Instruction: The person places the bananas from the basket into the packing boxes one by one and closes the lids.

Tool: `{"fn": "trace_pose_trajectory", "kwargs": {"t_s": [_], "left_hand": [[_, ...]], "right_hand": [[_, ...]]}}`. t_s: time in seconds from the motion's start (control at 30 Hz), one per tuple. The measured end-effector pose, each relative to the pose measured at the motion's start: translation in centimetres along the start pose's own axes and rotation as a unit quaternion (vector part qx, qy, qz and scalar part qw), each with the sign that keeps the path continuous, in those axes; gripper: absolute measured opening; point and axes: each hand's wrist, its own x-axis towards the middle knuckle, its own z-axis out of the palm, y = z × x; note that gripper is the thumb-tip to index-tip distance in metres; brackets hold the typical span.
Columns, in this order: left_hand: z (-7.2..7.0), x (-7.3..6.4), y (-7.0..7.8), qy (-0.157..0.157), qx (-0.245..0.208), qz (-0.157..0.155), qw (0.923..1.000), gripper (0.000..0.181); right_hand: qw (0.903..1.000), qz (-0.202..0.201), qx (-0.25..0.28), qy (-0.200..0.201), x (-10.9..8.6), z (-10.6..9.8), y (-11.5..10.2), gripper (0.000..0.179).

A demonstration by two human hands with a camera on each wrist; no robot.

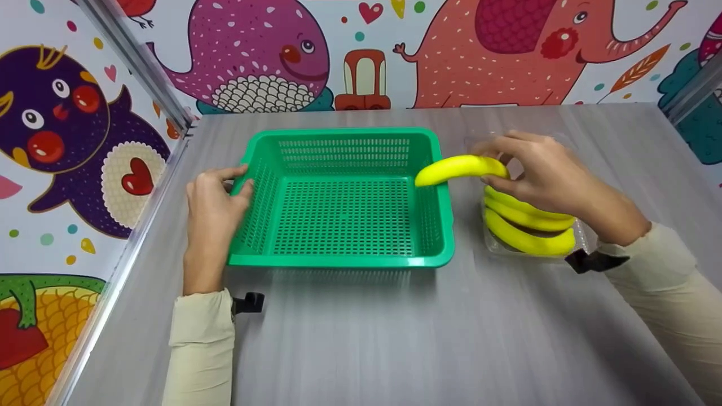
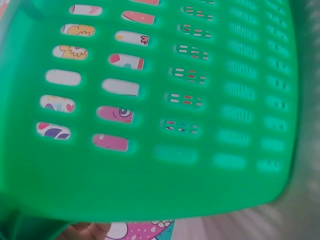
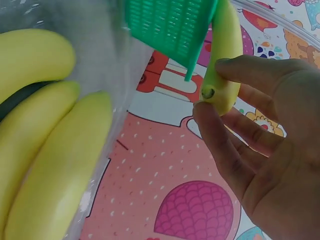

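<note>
My right hand (image 1: pixel 550 177) pinches a yellow banana (image 1: pixel 459 168) near one end between thumb and fingers. The banana's free end reaches over the right rim of a green plastic basket (image 1: pixel 344 261). At the basket's left side, my left hand (image 1: pixel 214 208) grips the rim with thumb and fingers. More yellow bananas (image 1: pixel 533 239) lie side by side in a clear plastic container (image 1: pixel 492 246) under the right hand. The right wrist view shows the held banana's dark tip (image 3: pixel 207 92) close to the fingertips. Only perforated basket wall (image 2: pixel 125 175) and a bit of finger show in the left wrist view.
Basket and container stand on a grey wood-grain table (image 1: pixel 350 338). A wall with cartoon animals (image 1: pixel 254 45) rises behind it, and another printed panel (image 1: pixel 67 129) borders the left side. Metal posts (image 1: pixel 141 62) stand at the corners.
</note>
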Motion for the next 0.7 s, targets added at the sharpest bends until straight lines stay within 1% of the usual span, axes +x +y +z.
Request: {"fn": "trace_pose_trajectory", "kwargs": {"t_s": [0.13,0.3,0.47,0.7], "left_hand": [[-0.1,0.0,0.0,-0.001,0.000,0.001,1.0000,0.032],[-0.1,0.1,0.0,-0.005,0.000,-0.002,1.0000,0.032],[0.0,0.1,0.1,-0.003,0.000,-0.001,1.0000,0.033],[-0.1,0.1,-0.1,-0.002,0.002,-0.002,1.0000,0.033]], "right_hand": [[1.0000,0.004,-0.003,0.006,-1.2,-0.1,0.5,0.051],[0.9997,0.018,0.014,0.005,-2.8,-0.2,1.0,0.046],[0.9985,0.049,0.024,-0.005,-4.5,-0.4,1.5,0.044],[0.9953,0.094,0.011,-0.020,-6.9,-0.4,1.9,0.046]]}}
